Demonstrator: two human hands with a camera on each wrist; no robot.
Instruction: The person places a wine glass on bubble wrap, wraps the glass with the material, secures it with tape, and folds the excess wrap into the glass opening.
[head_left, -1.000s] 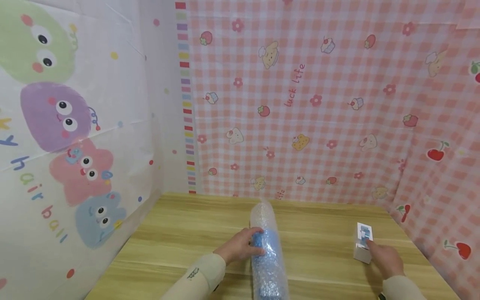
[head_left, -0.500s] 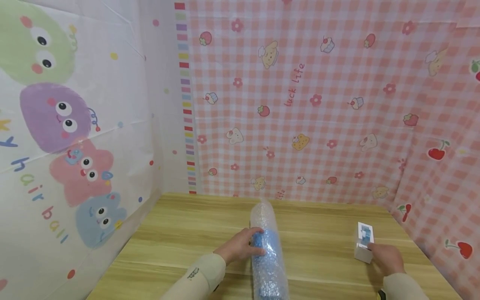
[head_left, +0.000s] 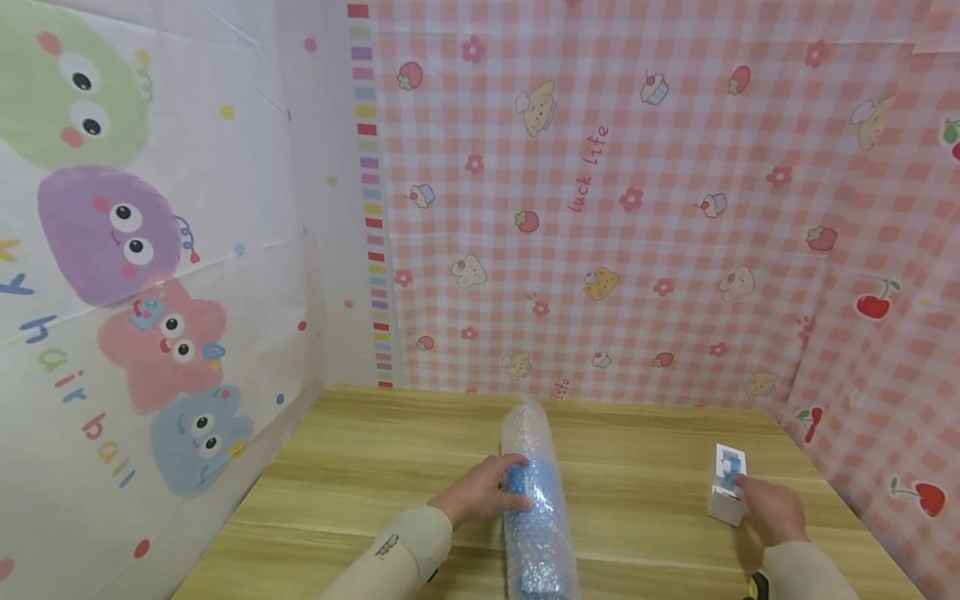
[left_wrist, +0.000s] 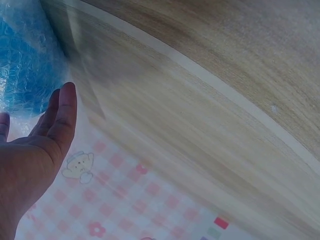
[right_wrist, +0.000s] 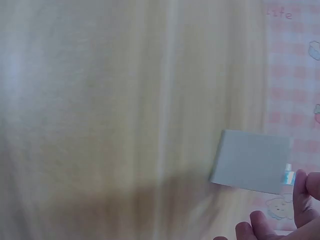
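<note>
A long bubble-wrapped roll (head_left: pixel 534 525) with blue contents lies lengthwise on the table, its near end cut off by the head view's lower edge. My left hand (head_left: pixel 476 493) grips it from the left side, fingers over the top and thumb nearer me. The left wrist view shows the left hand (left_wrist: pixel 37 150) against the blue wrapped part (left_wrist: pixel 30 65). On the right is a small white box (head_left: pixel 726 487) with a blue picture on top. A fingertip of my right hand (head_left: pixel 772 510) touches the box's top near its right edge. In the right wrist view, the box (right_wrist: pixel 252 161) shows a plain side.
The wood-grain table (head_left: pixel 637 483) reaches back to a pink checked cloth (head_left: pixel 675 158). A white sheet with cartoon figures (head_left: pixel 225 167) hangs at the left, and more checked cloth (head_left: pixel 885 367) hangs at the right. A dark band (head_left: pixel 759 586) shows by the right sleeve.
My right hand's fingertip has shifted slightly on and about the box top. The box has barely moved, and my left hand and the bubble-wrapped roll stay in place.
</note>
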